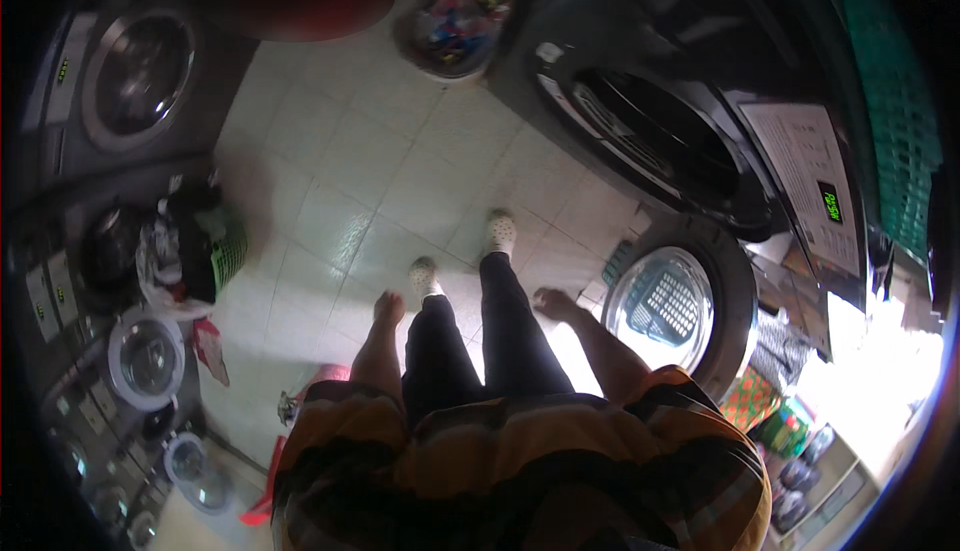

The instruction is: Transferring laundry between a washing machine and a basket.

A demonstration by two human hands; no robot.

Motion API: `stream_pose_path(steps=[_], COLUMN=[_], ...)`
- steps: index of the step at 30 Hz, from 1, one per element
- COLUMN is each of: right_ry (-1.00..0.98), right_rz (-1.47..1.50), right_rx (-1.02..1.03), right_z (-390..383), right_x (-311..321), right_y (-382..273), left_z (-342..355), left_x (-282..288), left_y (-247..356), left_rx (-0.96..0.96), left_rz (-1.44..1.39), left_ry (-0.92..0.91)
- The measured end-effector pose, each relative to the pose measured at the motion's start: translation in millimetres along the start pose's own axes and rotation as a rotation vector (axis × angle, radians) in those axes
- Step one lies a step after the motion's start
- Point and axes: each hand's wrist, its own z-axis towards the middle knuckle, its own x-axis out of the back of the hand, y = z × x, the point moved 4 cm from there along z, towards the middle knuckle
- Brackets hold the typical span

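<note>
I look straight down my body at dark trousers and pale shoes (500, 233) on a tiled floor. My left hand (388, 307) hangs beside my left leg with fingers loosely curled and nothing in it. My right hand (553, 302) hangs out to the right, fingers apart, holding nothing, a short way from the open round door (668, 303) of a front-loading washing machine. Through that door's glass a blue-green basket shows.
A large dark machine with an open drum (655, 141) stands at the right. More machines (135, 71) line the left wall. A green basket of laundry (205, 246) sits at the left, a tub of colourful items (455, 21) at the top.
</note>
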Motion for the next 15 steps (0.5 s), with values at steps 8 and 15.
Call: stream_pose_path(steps=[8,15], right_ry=[0.04,0.442], right_rz=[0.258,-0.101], right_rx=[-0.055,-0.19], right_z=[39,101], right_x=[47,76], right_y=[-113,-90], left_z=[-105,-113], left_x=[-38,29], left_y=[-38,40], left_rx=[0.121,-0.152], left_rz=[-0.496,-1.114], left_ry=[0.072,0.179])
